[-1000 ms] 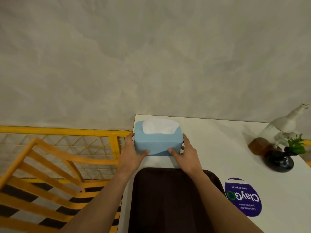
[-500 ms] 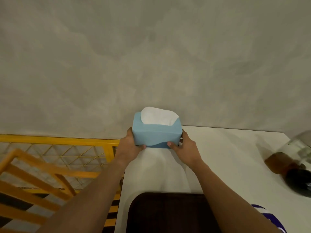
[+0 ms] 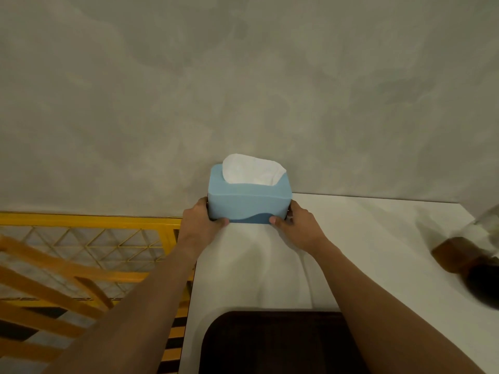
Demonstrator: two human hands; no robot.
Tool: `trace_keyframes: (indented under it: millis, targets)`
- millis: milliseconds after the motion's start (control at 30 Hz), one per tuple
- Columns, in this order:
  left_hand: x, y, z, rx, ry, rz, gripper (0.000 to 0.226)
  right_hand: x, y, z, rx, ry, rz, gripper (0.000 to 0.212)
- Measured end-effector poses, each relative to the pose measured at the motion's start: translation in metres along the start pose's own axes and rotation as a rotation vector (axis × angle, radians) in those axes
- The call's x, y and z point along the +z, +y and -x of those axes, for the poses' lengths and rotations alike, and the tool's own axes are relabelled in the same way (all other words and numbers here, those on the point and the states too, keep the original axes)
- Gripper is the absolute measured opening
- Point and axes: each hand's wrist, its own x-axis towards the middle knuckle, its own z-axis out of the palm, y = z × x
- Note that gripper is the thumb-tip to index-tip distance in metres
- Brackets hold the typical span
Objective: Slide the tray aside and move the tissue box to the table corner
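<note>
No writing shows anywhere that I can read. Nearest, below both forearms, the dark brown tray [image 3: 272, 344] lies flat on the white table [image 3: 364, 255], nothing visible in it. Out to the side of the right hand [image 3: 298, 228], a brown block [image 3: 451, 253] and something dark [image 3: 483, 284] sit blurred at the table's edge. Beyond the left hand [image 3: 199, 225] runs a yellow mesh railing [image 3: 89, 238] with wooden slats in front. Between the two hands, each clamped on one end, is the blue tissue box [image 3: 248, 206], a white tissue [image 3: 252, 170] bulging from its top. It sits at the table's far left corner, against the grey wall [image 3: 243, 76]; whether it touches the table I cannot tell.
</note>
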Motion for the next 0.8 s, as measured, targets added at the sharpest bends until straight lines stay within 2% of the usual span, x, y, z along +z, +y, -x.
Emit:
trace_keyframes:
  millis: [633,800]
  targets:
    - [-0.002,-0.002,-0.002,-0.022,-0.034,0.023,0.057,0.001,-0.012,0.004,0.03,-0.028,0.063,0.055]
    - [-0.009,0.005,0.006,0.014,-0.102,0.116,0.075,-0.006,-0.023,0.009,0.037,-0.071,0.065,0.065]
